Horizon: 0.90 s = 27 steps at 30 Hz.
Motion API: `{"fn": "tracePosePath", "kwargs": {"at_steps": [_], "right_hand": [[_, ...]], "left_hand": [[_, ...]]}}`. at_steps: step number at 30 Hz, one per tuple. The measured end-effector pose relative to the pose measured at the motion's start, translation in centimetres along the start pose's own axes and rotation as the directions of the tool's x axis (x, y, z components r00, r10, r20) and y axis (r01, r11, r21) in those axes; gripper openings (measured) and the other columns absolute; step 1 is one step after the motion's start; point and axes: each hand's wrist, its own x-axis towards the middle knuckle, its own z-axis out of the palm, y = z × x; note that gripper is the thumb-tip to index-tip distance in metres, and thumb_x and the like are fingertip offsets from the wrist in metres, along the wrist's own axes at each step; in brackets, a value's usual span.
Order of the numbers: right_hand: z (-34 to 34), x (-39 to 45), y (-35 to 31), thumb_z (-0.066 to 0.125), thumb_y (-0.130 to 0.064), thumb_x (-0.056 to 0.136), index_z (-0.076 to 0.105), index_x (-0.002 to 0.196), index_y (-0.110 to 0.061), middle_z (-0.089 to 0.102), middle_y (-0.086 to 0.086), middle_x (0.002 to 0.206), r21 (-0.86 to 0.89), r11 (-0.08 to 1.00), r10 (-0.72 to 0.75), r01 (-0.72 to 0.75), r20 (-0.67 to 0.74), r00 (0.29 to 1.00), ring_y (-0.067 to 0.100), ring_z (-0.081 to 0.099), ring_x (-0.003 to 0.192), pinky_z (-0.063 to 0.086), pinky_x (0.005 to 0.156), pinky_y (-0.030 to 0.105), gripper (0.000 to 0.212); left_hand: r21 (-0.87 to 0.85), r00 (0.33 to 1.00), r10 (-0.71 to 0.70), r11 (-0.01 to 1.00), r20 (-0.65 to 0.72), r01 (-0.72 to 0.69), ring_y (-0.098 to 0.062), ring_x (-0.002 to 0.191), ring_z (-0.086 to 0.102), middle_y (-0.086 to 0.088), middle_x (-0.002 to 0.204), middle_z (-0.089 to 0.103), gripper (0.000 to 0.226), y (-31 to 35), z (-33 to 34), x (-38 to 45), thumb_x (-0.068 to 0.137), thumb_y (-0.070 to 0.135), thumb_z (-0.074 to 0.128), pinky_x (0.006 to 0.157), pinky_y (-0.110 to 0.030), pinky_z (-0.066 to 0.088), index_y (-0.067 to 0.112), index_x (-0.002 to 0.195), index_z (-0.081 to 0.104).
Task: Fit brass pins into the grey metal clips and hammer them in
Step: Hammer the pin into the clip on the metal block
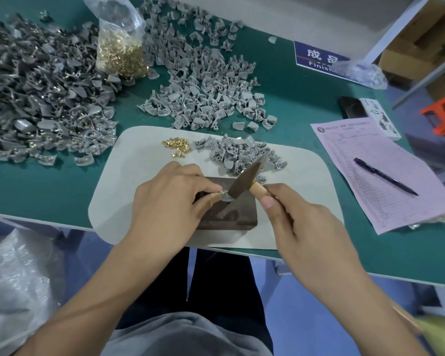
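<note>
On the green table (306,104), head view: a pale mat (129,181) lies at the near edge and carries a dark block (231,217). The left hand (170,199) pinches a grey metal clip (225,196) between thumb and curled fingers, holding it down on the top of the block; one fingertip wears a tan cot. The right hand (301,222) grips the wooden handle of a small hammer (244,183), whose dark head slants down so that its lower end meets the clip on the block. Whether a pin sits in the held clip cannot be told, as the hammer head and fingers cover it.

On the far part of the mat, a small scatter of loose brass pins (177,147) lies just beside a heap of grey clips (239,152), which reaches to the hammer head. Beyond the mat, a broad spread of light grey clips (203,91) covers the middle of the table. To the left lies a large pile of darker clips (36,93), many showing brass points. Between the two stands a clear bag of brass pins (120,52).

To the right, a pink printed form (370,176) lies on the table with a dark pen (385,179) across it. Behind the form sit a dark phone-like object (352,107) and a blue sign (319,57) with white lettering.
</note>
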Motion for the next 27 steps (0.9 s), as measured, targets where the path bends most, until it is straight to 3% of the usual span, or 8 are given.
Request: {"fn": "tracePosePath", "kwargs": {"at_steps": [4, 8, 10, 13, 17, 22, 25, 27], "right_hand": [[0.3, -0.4, 0.0, 0.031, -0.055, 0.106, 0.056, 0.114, -0.038, 0.050, -0.018, 0.059, 0.151, 0.988, 0.033, -0.012, -0.138, 0.990, 0.016, 0.042, 0.050, 0.034, 0.046, 0.035, 0.031], [1.3, -0.6, 0.0, 0.029, -0.058, 0.101, 0.055, 0.112, -0.037, 0.044, -0.010, 0.052, 0.111, 0.994, 0.023, -0.022, -0.012, 1.000, 0.022, 0.048, 0.051, 0.040, 0.051, 0.040, 0.035], [0.9, -0.6, 0.5, 0.031, -0.057, 0.106, 0.056, 0.113, -0.039, 0.050, -0.015, 0.059, 0.079, 0.997, 0.013, -0.004, -0.113, 0.994, 0.017, 0.045, 0.049, 0.039, 0.049, 0.038, 0.032], [1.1, -1.0, 0.1, 0.030, -0.054, 0.106, 0.056, 0.119, -0.038, 0.054, -0.011, 0.066, 0.213, 0.977, 0.038, 0.017, -0.250, 0.967, 0.017, 0.046, 0.053, 0.037, 0.048, 0.026, 0.032], [2.5, -0.8, 0.6, 0.031, -0.056, 0.103, 0.057, 0.123, -0.038, 0.043, -0.012, 0.053, 0.169, 0.985, 0.035, -0.023, -0.069, 0.997, 0.020, 0.042, 0.052, 0.039, 0.051, 0.040, 0.037], [1.6, -0.9, 0.9, 0.033, -0.054, 0.105, 0.055, 0.124, -0.043, 0.056, -0.015, 0.071, 0.240, 0.970, 0.034, 0.028, -0.250, 0.968, 0.017, 0.045, 0.053, 0.037, 0.048, 0.025, 0.032], [1.7, -0.7, 1.2, 0.029, -0.061, 0.103, 0.053, 0.126, -0.043, 0.053, -0.020, 0.063, 0.102, 0.995, 0.025, -0.017, -0.077, 0.997, 0.015, 0.041, 0.051, 0.041, 0.053, 0.031, 0.038], [1.3, -0.4, 1.6, 0.029, -0.063, 0.103, 0.055, 0.123, -0.046, 0.049, -0.017, 0.057, 0.022, 0.999, 0.028, -0.026, -0.108, 0.994, 0.015, 0.039, 0.050, 0.042, 0.051, 0.035, 0.037]], "left_hand": [[-0.016, 1.000, -0.014, 1.000, 0.000, 0.014, -0.008, 0.086, 0.051, 0.022, 0.081, 0.059, 0.008, 0.0, 0.0, 0.0, 0.085, 0.047, 0.075, 0.058, -0.029, 0.044, 0.047, 0.093, 0.075], [0.003, 1.000, -0.010, 1.000, 0.009, 0.010, -0.008, 0.088, 0.051, 0.021, 0.083, 0.060, 0.011, 0.0, -0.1, -0.1, 0.084, 0.044, 0.075, 0.057, -0.028, 0.043, 0.047, 0.094, 0.075], [-0.007, 1.000, -0.011, 1.000, 0.007, 0.011, -0.007, 0.086, 0.049, 0.021, 0.081, 0.060, 0.008, 0.0, -0.2, -0.1, 0.085, 0.047, 0.073, 0.056, -0.026, 0.041, 0.048, 0.092, 0.074], [-0.019, 1.000, -0.024, 1.000, 0.009, 0.024, -0.005, 0.085, 0.047, 0.022, 0.082, 0.060, 0.006, 0.0, -0.2, 0.0, 0.085, 0.049, 0.073, 0.057, -0.026, 0.040, 0.048, 0.091, 0.074], [-0.039, 0.999, -0.033, 0.999, 0.002, 0.033, -0.006, 0.090, 0.046, 0.022, 0.082, 0.061, 0.010, -0.1, 0.0, -0.2, 0.085, 0.046, 0.073, 0.057, -0.022, 0.036, 0.045, 0.094, 0.076], [-0.034, 1.000, -0.027, 0.999, 0.003, 0.027, -0.006, 0.089, 0.046, 0.022, 0.082, 0.061, 0.010, 0.0, -0.1, -0.1, 0.084, 0.048, 0.073, 0.056, -0.020, 0.033, 0.045, 0.093, 0.076], [-0.038, 0.999, -0.034, 0.999, 0.004, 0.034, -0.006, 0.091, 0.046, 0.022, 0.082, 0.061, 0.010, 0.0, -0.1, -0.2, 0.085, 0.047, 0.073, 0.058, -0.018, 0.032, 0.045, 0.093, 0.076], [-0.035, 0.999, -0.031, 0.999, 0.010, 0.031, -0.005, 0.090, 0.046, 0.022, 0.082, 0.060, 0.009, -0.1, -0.1, -0.2, 0.084, 0.048, 0.073, 0.058, -0.016, 0.031, 0.045, 0.093, 0.076]]}}
